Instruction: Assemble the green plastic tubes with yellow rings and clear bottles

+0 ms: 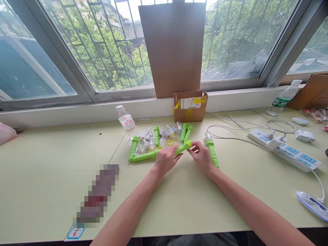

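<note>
My left hand is closed around a green ribbed plastic handle lying slanted above the table. At its upper right end sits a yellow ring, pinched by the fingers of my right hand. Another green handle lies to the left, its right end close to my left hand. Clear plastic parts are heaped behind my hands, with several loose yellow rings among them. Right of my right hand lies a green handle with a clear top.
Two green handles lie before a cardboard box. A water bottle stands behind the heap at left. On the right are a power strip, cables and another bottle. A blurred dark patch covers something at front left.
</note>
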`<state>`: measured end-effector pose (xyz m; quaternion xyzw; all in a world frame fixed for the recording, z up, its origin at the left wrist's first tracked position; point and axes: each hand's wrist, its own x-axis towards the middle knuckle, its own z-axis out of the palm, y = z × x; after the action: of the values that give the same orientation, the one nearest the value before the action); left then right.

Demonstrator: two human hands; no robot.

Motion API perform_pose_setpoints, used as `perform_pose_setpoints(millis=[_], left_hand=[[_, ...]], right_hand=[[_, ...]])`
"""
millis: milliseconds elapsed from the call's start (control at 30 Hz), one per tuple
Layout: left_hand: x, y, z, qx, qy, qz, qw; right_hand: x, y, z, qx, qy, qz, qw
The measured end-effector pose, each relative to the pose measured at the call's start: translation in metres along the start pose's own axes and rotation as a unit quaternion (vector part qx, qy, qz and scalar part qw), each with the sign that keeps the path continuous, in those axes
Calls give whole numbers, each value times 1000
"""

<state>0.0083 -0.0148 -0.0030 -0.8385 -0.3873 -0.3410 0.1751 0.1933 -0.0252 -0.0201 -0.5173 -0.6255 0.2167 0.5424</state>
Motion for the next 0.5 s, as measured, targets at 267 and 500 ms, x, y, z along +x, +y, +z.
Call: perform_pose_setpoints(millis=[267,500], left_hand=[[0,4,0,32,43,20,998],[0,3,-3,31,65,17,997]], right_hand=[[1,-1,0,11,14,6,1000],[2,-6,-2,31,-22,-5,999]])
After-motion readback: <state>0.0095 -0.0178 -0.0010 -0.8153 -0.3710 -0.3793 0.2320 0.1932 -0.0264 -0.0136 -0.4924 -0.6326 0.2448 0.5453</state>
